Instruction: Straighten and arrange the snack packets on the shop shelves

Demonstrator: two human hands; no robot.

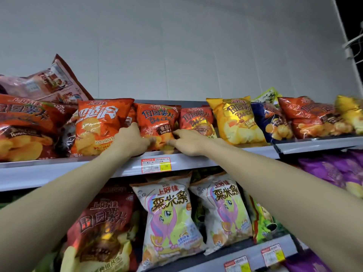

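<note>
Red-orange foil chips packet [156,124] upright on grey top shelf [49,173] | my left hand [132,140] grips its left side | my right hand [187,143] pinches its right bottom corner

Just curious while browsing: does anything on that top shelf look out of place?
Yes: far left, a pinkish packet lies slanted on top of the orange packets, not standing in the row. The left hand and right hand grip the red tomato packet.
</note>
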